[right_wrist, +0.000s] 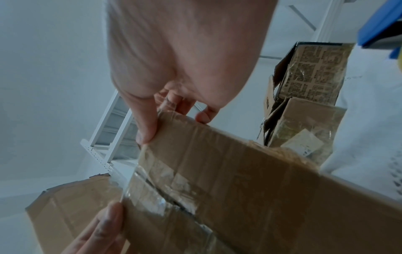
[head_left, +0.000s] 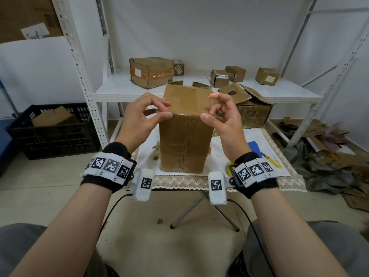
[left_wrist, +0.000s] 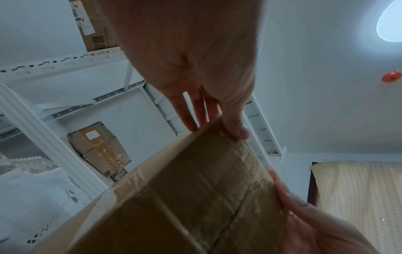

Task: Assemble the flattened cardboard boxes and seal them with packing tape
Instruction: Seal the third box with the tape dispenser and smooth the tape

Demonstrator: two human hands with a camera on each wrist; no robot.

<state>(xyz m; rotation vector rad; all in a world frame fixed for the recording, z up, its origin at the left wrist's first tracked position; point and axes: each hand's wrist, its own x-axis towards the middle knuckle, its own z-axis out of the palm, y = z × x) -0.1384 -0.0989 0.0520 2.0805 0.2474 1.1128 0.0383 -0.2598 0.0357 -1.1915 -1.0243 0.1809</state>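
Here, from the head view, a tall brown cardboard box [head_left: 184, 134] stands upright on a small white lace-edged cloth-covered table [head_left: 229, 178], its taped seam facing the person. The left hand [head_left: 142, 114] pinches the box's upper left corner, thumb on the near face and fingers curled over the top. The right hand [head_left: 221, 114] pinches the upper right corner in the same way. Open floor lies on both sides of the table; a white metal shelf [head_left: 111, 90] carrying several small brown parcels stands close behind, and a black plastic crate [head_left: 52, 134] sits well to the left. A yellow-handled tool [head_left: 273, 161] is partly hidden behind the right wrist.

The left wrist view shows the left thumb [left_wrist: 237, 125] pressed on clear packing tape [left_wrist: 250, 154] along the top edge; the box's lower part is cut off.

The right wrist view shows the right thumb [right_wrist: 145, 123] on the corner, with wrinkled tape over the seam; the fingertips behind the edge are mostly hidden.
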